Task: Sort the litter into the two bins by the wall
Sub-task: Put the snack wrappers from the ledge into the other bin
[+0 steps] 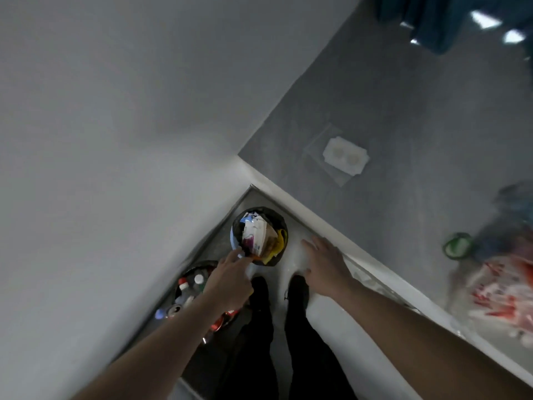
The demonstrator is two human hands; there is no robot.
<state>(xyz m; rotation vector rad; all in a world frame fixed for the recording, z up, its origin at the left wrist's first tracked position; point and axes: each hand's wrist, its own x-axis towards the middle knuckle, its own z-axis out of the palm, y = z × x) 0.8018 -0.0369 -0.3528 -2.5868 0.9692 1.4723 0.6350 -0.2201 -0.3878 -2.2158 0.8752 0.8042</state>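
A plain indoor corner, home or office (hard to say which): white wall (115, 140), grey wall with a socket (345, 156), two bins (259, 236) on the floor.

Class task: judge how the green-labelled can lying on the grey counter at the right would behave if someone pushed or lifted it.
The green can lies on its side on the counter, so a push would probably set it rolling. It looks like a thin drinks can, likely light and easily dented if empty. The picture is blurred there, so whether it is full cannot be told.
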